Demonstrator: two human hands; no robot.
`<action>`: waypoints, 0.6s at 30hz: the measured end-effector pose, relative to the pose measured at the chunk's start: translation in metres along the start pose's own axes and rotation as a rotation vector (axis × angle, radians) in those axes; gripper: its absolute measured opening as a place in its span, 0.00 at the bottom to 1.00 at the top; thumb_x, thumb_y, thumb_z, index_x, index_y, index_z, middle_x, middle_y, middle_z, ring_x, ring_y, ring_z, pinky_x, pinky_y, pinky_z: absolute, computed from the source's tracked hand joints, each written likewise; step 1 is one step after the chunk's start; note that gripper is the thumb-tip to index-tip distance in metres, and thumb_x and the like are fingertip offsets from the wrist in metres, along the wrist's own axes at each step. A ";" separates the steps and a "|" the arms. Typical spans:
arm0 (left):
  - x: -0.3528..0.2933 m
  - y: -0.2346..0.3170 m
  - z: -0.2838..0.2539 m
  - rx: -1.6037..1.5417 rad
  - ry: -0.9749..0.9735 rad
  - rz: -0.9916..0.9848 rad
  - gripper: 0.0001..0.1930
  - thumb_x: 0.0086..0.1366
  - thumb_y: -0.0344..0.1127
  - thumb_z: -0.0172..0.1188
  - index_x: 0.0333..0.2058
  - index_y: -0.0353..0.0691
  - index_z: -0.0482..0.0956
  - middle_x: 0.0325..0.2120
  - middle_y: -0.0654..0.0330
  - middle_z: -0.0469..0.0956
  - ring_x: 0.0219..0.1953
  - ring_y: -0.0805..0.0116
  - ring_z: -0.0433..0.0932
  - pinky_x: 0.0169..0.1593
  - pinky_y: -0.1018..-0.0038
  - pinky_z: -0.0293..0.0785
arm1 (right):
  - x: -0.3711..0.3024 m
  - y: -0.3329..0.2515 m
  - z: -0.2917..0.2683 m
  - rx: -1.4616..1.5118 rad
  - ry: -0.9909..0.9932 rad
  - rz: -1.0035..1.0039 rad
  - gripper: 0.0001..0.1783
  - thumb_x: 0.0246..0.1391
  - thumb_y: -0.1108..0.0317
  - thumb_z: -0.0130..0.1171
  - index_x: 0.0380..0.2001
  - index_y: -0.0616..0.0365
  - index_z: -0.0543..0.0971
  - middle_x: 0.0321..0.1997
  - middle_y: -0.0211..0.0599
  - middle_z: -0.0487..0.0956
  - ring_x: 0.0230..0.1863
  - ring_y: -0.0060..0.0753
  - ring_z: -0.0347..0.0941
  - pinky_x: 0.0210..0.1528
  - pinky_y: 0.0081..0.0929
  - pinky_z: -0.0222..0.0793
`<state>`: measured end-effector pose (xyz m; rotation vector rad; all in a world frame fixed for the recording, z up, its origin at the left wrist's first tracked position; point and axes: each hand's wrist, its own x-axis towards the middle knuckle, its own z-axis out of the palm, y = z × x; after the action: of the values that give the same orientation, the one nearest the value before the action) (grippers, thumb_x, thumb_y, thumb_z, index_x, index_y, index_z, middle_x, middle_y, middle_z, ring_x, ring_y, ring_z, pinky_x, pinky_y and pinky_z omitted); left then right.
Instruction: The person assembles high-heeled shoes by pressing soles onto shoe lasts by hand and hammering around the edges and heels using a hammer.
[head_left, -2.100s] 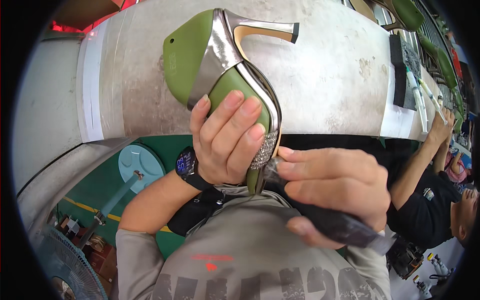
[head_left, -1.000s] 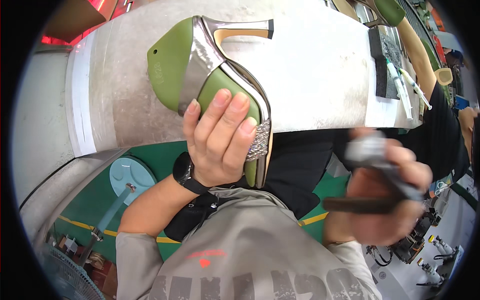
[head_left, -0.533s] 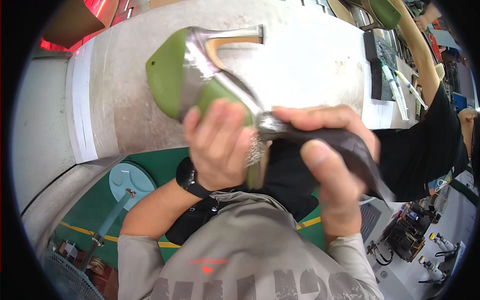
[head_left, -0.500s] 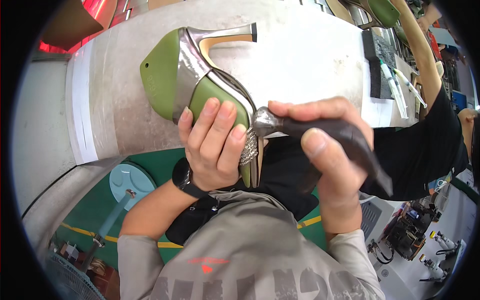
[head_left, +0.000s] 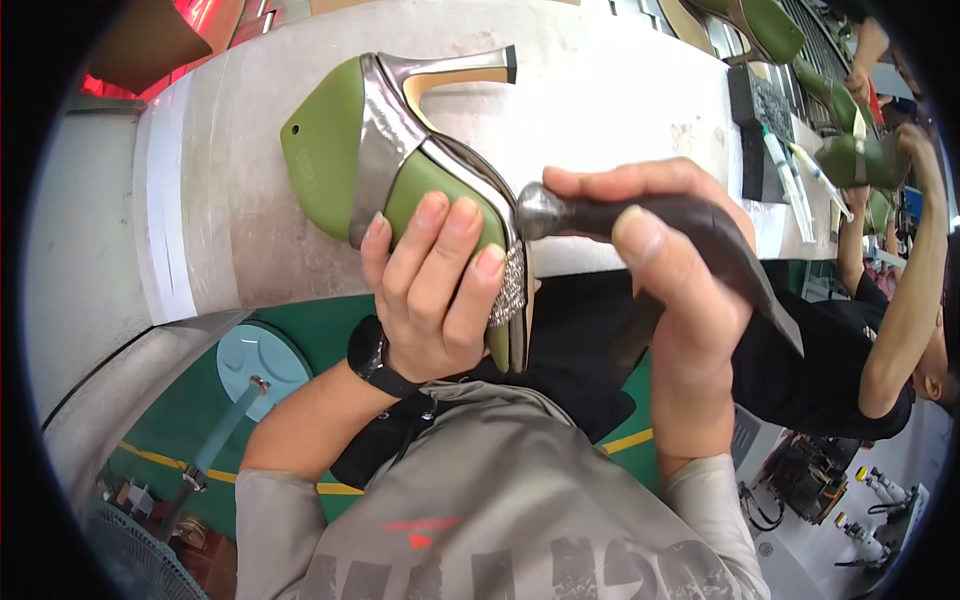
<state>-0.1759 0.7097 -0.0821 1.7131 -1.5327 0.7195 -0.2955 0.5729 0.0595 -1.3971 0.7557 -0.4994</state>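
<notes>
Your left hand (head_left: pixel 430 290) grips one green high-heeled shoe (head_left: pixel 400 170) over the tabletop (head_left: pixel 620 90); your right hand (head_left: pixel 670 290) clenches one dark-handled hammer (head_left: pixel 640 215), its head touching the shoe.

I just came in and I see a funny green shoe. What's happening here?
A person is holding a green high-heeled shoe in the left hand, sole side up, above a pale workbench. The right hand holds a dark-handled tool, and its rounded metal head presses against the shoe's edge by a sparkly strip. Another person works at the right, near more green shoes.
</notes>
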 end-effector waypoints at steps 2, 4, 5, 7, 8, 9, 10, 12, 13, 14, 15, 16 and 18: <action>-0.004 -0.001 0.005 -0.005 0.008 -0.023 0.38 0.67 0.55 0.66 0.64 0.37 0.61 0.62 0.40 0.69 0.65 0.39 0.70 0.72 0.41 0.55 | 0.003 0.019 -0.006 0.186 -0.022 -0.018 0.15 0.60 0.71 0.60 0.45 0.74 0.80 0.48 0.54 0.86 0.46 0.32 0.83 0.53 0.29 0.77; -0.005 0.000 0.009 -0.044 0.042 -0.064 0.29 0.70 0.49 0.64 0.61 0.41 0.65 0.61 0.46 0.72 0.64 0.45 0.72 0.73 0.43 0.55 | -0.009 0.037 -0.014 0.217 -0.060 -0.069 0.17 0.60 0.70 0.59 0.46 0.75 0.79 0.50 0.58 0.85 0.49 0.38 0.83 0.57 0.35 0.77; -0.004 0.002 0.009 -0.092 0.076 -0.101 0.20 0.72 0.42 0.62 0.58 0.46 0.70 0.59 0.52 0.76 0.63 0.50 0.74 0.74 0.45 0.54 | -0.023 0.040 -0.015 0.262 -0.059 -0.069 0.17 0.60 0.69 0.60 0.46 0.75 0.78 0.51 0.60 0.84 0.51 0.41 0.83 0.59 0.36 0.77; 0.000 0.004 0.006 -0.102 0.045 -0.111 0.20 0.73 0.44 0.61 0.58 0.46 0.70 0.59 0.52 0.76 0.63 0.51 0.74 0.74 0.45 0.54 | -0.042 0.047 -0.017 0.265 -0.076 -0.093 0.18 0.61 0.68 0.61 0.46 0.74 0.77 0.52 0.66 0.82 0.58 0.50 0.80 0.65 0.42 0.73; 0.002 0.006 0.007 -0.093 0.069 -0.125 0.19 0.73 0.41 0.60 0.58 0.46 0.70 0.58 0.53 0.76 0.63 0.52 0.75 0.74 0.45 0.54 | -0.047 0.050 -0.017 0.267 -0.091 -0.092 0.18 0.61 0.68 0.61 0.47 0.74 0.77 0.54 0.67 0.82 0.59 0.51 0.80 0.66 0.44 0.72; 0.003 0.007 0.009 -0.085 0.092 -0.140 0.17 0.74 0.39 0.58 0.58 0.46 0.70 0.57 0.53 0.77 0.63 0.52 0.75 0.74 0.45 0.54 | -0.049 0.051 -0.017 0.270 -0.106 -0.091 0.18 0.62 0.67 0.62 0.47 0.73 0.76 0.55 0.68 0.81 0.60 0.53 0.79 0.67 0.45 0.72; 0.001 0.007 0.011 -0.089 0.088 -0.145 0.17 0.74 0.39 0.58 0.58 0.46 0.70 0.57 0.53 0.77 0.63 0.52 0.75 0.74 0.45 0.54 | -0.050 0.051 -0.018 0.252 -0.139 -0.105 0.18 0.62 0.68 0.63 0.48 0.72 0.76 0.56 0.69 0.80 0.62 0.56 0.78 0.67 0.46 0.71; -0.002 0.007 0.015 -0.076 0.131 -0.137 0.17 0.75 0.36 0.55 0.60 0.46 0.69 0.58 0.54 0.76 0.64 0.53 0.74 0.74 0.44 0.54 | -0.052 0.052 -0.014 0.286 -0.139 -0.101 0.19 0.60 0.69 0.65 0.49 0.73 0.76 0.56 0.69 0.80 0.62 0.59 0.77 0.67 0.47 0.72; -0.003 0.007 0.017 -0.076 0.127 -0.145 0.17 0.75 0.36 0.55 0.60 0.46 0.69 0.58 0.54 0.76 0.64 0.53 0.74 0.74 0.44 0.54 | -0.051 0.048 -0.015 0.278 -0.138 -0.078 0.19 0.59 0.70 0.67 0.48 0.73 0.77 0.55 0.69 0.80 0.61 0.59 0.78 0.66 0.48 0.73; -0.003 0.008 0.019 -0.064 0.148 -0.117 0.18 0.75 0.37 0.54 0.60 0.46 0.68 0.59 0.54 0.75 0.64 0.53 0.74 0.74 0.44 0.53 | -0.045 0.044 -0.022 0.138 -0.202 -0.139 0.19 0.57 0.70 0.68 0.46 0.73 0.78 0.53 0.69 0.81 0.58 0.59 0.80 0.63 0.47 0.75; -0.002 0.008 0.022 -0.052 0.170 -0.088 0.18 0.76 0.38 0.54 0.61 0.46 0.68 0.60 0.54 0.74 0.64 0.53 0.74 0.74 0.43 0.53 | -0.037 0.037 -0.029 -0.003 -0.265 -0.200 0.19 0.55 0.71 0.69 0.45 0.74 0.79 0.52 0.69 0.82 0.56 0.59 0.82 0.61 0.47 0.78; 0.002 0.009 0.022 -0.047 0.178 -0.071 0.18 0.76 0.38 0.52 0.62 0.46 0.67 0.60 0.53 0.74 0.64 0.53 0.73 0.74 0.43 0.53 | -0.027 0.023 -0.030 -0.127 -0.302 -0.268 0.17 0.50 0.72 0.71 0.41 0.74 0.81 0.47 0.67 0.84 0.51 0.58 0.85 0.56 0.45 0.81; -0.005 0.005 0.021 -0.042 0.157 -0.081 0.18 0.76 0.38 0.52 0.62 0.46 0.67 0.60 0.53 0.74 0.64 0.52 0.74 0.74 0.43 0.53 | -0.004 0.003 -0.029 -0.303 -0.443 -0.298 0.17 0.47 0.74 0.72 0.40 0.73 0.82 0.45 0.61 0.85 0.48 0.53 0.86 0.54 0.39 0.83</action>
<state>-0.1831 0.6955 -0.0976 1.6377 -1.3544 0.7564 -0.3194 0.5559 0.0567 -1.8389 0.2681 -0.2906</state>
